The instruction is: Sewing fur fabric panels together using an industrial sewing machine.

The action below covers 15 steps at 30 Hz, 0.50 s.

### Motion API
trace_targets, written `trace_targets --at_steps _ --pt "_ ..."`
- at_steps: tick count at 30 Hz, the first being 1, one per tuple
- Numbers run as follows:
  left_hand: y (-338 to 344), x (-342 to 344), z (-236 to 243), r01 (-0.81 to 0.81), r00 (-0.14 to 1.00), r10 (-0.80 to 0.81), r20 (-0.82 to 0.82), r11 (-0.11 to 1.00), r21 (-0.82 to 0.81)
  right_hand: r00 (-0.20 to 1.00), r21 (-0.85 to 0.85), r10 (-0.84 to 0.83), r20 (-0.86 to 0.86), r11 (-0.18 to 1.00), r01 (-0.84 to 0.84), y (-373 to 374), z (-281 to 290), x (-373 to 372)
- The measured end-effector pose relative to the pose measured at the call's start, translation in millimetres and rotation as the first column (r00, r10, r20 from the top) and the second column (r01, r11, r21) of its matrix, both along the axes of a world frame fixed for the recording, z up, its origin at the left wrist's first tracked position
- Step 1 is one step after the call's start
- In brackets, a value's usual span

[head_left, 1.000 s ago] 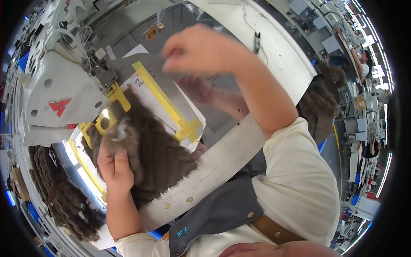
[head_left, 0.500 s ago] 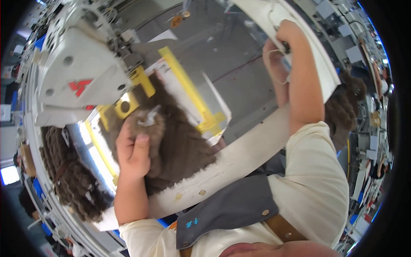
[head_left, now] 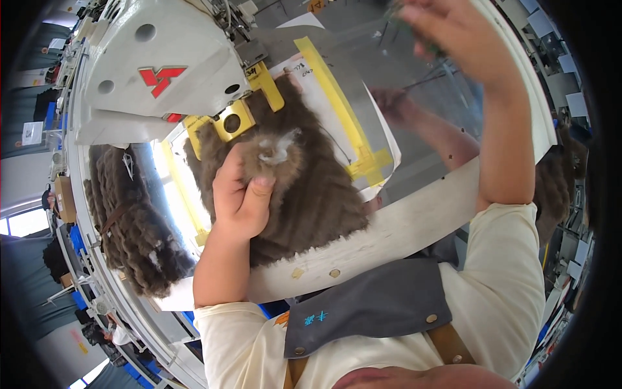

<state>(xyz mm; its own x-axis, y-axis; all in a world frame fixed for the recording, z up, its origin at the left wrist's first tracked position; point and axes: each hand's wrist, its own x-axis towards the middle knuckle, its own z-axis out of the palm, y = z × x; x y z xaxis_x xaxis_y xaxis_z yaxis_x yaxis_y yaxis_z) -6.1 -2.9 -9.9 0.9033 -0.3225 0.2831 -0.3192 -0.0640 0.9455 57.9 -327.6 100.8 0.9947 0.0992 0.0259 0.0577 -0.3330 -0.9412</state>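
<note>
My left hand [head_left: 240,194] is closed on a brown fur piece [head_left: 278,165], pinching its folded edge with the thumb on top. A tuft of whitish fluff shows on the fold. More of the dark brown fur cloth [head_left: 311,201] spreads under and beside that hand, over the pale front edge of the machine table [head_left: 363,253]. Its far end reaches the yellow guide plates [head_left: 236,121] of a white sewing machine [head_left: 162,71]. At the upper right, my right hand [head_left: 447,32] is raised and closed around something dark and greenish, too blurred to name.
White sheets edged with yellow tape [head_left: 334,104] lie right of the fur. A stack of brown fur pieces [head_left: 133,227] is at the left, and another dark fur bundle [head_left: 557,188] hangs beyond the table's right end. The grey table surface [head_left: 414,155] reflects an arm.
My right hand has left the white raised rim at the right and moved up and away, now with something greenish in it. My left hand still grips the fur; the whole view has shifted.
</note>
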Motion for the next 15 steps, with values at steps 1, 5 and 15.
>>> trace_targets --at_steps 1,5,15 --pt "8.4 -5.3 -4.1 -0.04 0.999 0.04 0.003 0.999 0.012 0.967 -0.052 0.193 0.167 0.981 -0.186 13.8 -23.6 7.9" --pt "3.1 -2.3 -3.5 -0.046 0.999 0.047 -0.009 0.999 0.007 0.798 -0.279 0.512 0.318 0.855 -0.437 40.1 -44.0 -11.7" --pt "6.3 -0.6 -4.7 -0.007 1.0 0.007 -0.029 1.0 0.011 0.789 -0.44 0.473 0.392 0.85 -0.291 47.2 -36.8 -29.6"
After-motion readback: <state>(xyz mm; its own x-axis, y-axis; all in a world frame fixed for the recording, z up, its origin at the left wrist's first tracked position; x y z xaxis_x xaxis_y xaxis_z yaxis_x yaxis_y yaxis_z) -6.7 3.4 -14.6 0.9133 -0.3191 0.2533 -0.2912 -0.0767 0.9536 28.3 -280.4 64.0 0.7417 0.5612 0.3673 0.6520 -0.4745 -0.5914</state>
